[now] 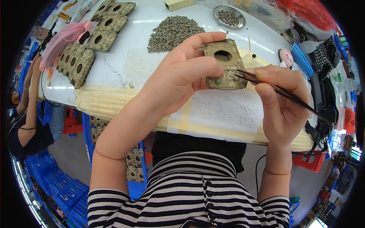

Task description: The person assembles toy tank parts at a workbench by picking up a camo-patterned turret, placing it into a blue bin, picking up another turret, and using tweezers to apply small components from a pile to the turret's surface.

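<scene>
My left hand [186, 66] is closed round the left side of a camouflage-patterned toy tank hull [230, 78], its thumb on the top face. A round hole shows in the hull's upper part. Between the thumb and fingers of my right hand [283, 95] is a pair of dark tweezers [291, 97]. The tips meet the hull's top face just below the hole. Whether a small part sits between them is too fine to make out. Below the hull lies a white sheet [213, 117] strewn with tiny dark specks.
A heap of small camouflage parts [173, 32] lies on the white table, with a metal dish [229, 17] of more at the back. Several similar hulls [108, 24] stand at the left near a pink mesh basket [64, 40]. Another person's arm [32, 91] is at far left. Blue crates [64, 186] stack below.
</scene>
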### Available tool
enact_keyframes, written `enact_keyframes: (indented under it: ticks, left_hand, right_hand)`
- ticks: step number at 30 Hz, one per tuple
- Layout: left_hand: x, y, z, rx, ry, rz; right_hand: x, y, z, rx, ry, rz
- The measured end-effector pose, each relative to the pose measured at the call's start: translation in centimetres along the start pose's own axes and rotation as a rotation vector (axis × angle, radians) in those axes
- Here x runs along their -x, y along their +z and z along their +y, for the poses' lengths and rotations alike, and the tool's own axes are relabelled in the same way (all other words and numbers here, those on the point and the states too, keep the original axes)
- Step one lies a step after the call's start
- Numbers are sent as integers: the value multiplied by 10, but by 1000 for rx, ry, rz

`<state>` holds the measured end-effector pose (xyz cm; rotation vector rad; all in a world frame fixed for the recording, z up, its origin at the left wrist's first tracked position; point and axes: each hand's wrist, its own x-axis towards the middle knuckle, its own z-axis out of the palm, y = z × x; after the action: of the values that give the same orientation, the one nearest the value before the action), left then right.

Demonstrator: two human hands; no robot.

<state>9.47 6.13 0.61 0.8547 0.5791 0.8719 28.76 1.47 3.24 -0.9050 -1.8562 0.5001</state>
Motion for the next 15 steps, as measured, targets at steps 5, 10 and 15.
enact_keyframes:
  ticks: [5,10,15]
  left_hand:
    - [0,1,-1,-34,13,29]
    - [1,3,0,-50,25,40]
    - [0,1,-2,-56,30,40]
  right_hand:
    - [2,6,-2,68,-26,9]
    - [3,8,-1,91,-37,-2]
    - [3,9,-1,91,-43,-5]
